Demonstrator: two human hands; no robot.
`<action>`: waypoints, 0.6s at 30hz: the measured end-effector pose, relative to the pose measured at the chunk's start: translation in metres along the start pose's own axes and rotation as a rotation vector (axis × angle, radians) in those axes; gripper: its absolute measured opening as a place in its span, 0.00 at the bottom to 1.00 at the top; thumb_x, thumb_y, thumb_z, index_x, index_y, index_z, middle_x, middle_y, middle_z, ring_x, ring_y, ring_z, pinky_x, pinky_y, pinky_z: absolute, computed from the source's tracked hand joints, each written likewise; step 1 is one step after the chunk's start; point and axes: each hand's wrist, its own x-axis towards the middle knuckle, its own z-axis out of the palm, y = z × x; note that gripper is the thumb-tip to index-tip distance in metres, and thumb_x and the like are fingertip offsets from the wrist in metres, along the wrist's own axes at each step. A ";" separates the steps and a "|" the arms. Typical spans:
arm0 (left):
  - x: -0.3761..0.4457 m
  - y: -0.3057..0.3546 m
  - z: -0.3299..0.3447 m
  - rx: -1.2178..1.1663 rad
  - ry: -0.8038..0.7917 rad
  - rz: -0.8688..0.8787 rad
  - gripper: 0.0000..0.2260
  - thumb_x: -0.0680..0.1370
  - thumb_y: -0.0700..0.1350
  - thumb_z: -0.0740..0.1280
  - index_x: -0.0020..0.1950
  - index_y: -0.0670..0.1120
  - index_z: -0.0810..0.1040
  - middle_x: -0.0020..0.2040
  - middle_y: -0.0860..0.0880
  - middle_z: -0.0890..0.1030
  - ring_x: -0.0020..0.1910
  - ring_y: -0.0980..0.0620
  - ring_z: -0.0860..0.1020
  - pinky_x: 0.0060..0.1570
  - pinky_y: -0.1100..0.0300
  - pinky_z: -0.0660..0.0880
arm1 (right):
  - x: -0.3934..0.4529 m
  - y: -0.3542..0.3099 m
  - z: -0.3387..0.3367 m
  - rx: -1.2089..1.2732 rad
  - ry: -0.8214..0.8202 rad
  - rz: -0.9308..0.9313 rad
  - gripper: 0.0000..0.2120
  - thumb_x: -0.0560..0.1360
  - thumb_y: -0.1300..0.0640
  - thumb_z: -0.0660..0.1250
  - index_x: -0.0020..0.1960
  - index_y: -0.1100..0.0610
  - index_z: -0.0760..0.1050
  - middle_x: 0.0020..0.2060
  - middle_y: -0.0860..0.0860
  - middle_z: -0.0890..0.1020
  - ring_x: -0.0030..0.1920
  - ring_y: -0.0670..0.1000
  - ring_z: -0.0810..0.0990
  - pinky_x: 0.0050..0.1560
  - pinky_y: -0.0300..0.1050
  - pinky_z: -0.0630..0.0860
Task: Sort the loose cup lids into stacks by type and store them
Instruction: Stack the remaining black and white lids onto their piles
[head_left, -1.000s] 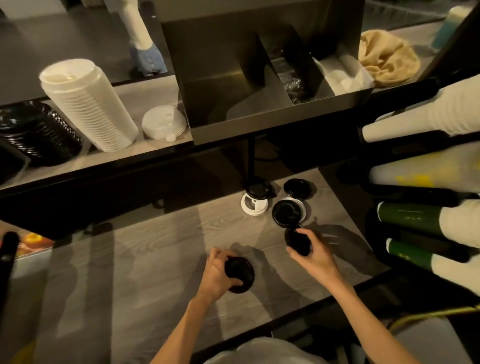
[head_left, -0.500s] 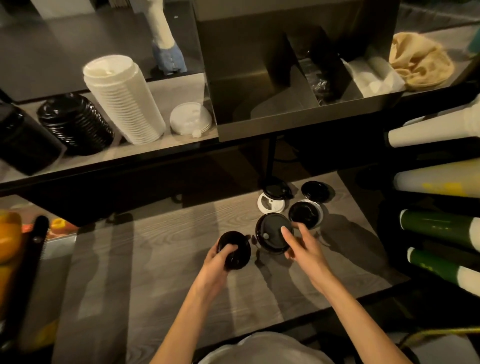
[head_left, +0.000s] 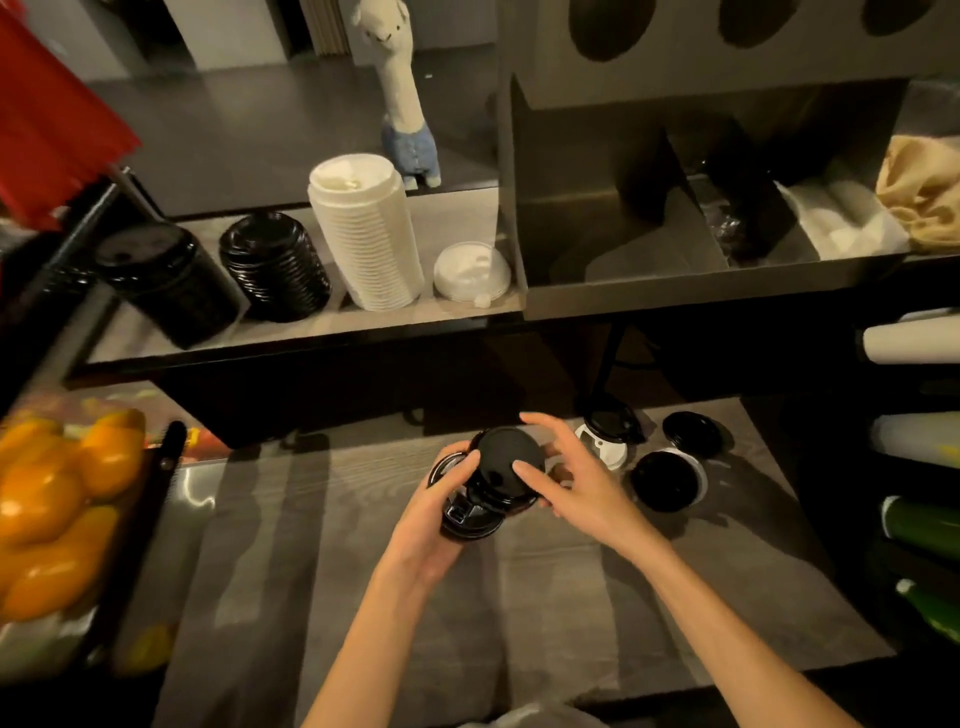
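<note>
My left hand (head_left: 434, 512) grips a small stack of black cup lids (head_left: 467, 512) above the grey wooden counter (head_left: 545, 597). My right hand (head_left: 576, 486) holds a larger black lid (head_left: 504, 460) on top of that stack, thumb on its face and fingers spread round its far rim. Loose lids lie to the right: a black lid on a white one (head_left: 608, 434), a black lid (head_left: 693, 431), and a black lid nested in a white one (head_left: 667, 480). On the shelf behind stand two black lid stacks (head_left: 275, 265) (head_left: 166, 283), a tall white lid stack (head_left: 366, 231) and a single white lid (head_left: 470, 270).
A metal divided bin (head_left: 675, 291) sits at the shelf's right, with a tan cloth (head_left: 922, 192) beyond it. Sleeves of paper cups (head_left: 914, 340) jut in from the right. Oranges (head_left: 52, 499) fill a tray at the left. A toy figure (head_left: 402, 98) stands behind the shelf.
My right hand carried the larger black lid left and now sets it onto the stack in my left hand. The camera has tilted up and left, showing more of the shelf.
</note>
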 end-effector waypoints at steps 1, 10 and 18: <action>-0.003 0.012 -0.006 -0.017 0.012 0.024 0.15 0.78 0.44 0.69 0.64 0.43 0.78 0.64 0.38 0.82 0.60 0.39 0.81 0.58 0.45 0.77 | 0.009 -0.012 0.004 -0.095 0.003 -0.090 0.25 0.79 0.45 0.71 0.73 0.35 0.68 0.61 0.42 0.76 0.45 0.41 0.81 0.44 0.33 0.76; -0.042 0.113 -0.050 -0.102 0.010 0.261 0.14 0.80 0.43 0.66 0.66 0.47 0.75 0.62 0.39 0.80 0.57 0.42 0.83 0.51 0.44 0.82 | 0.065 -0.124 0.043 -0.350 -0.149 -0.495 0.38 0.70 0.36 0.76 0.76 0.43 0.70 0.70 0.36 0.70 0.69 0.38 0.71 0.65 0.32 0.69; -0.077 0.202 -0.091 -0.058 0.102 0.434 0.17 0.84 0.46 0.62 0.71 0.41 0.74 0.68 0.38 0.79 0.68 0.38 0.78 0.67 0.36 0.74 | 0.117 -0.234 0.094 -0.452 -0.244 -0.752 0.36 0.73 0.44 0.78 0.77 0.48 0.69 0.71 0.42 0.75 0.69 0.38 0.71 0.66 0.28 0.67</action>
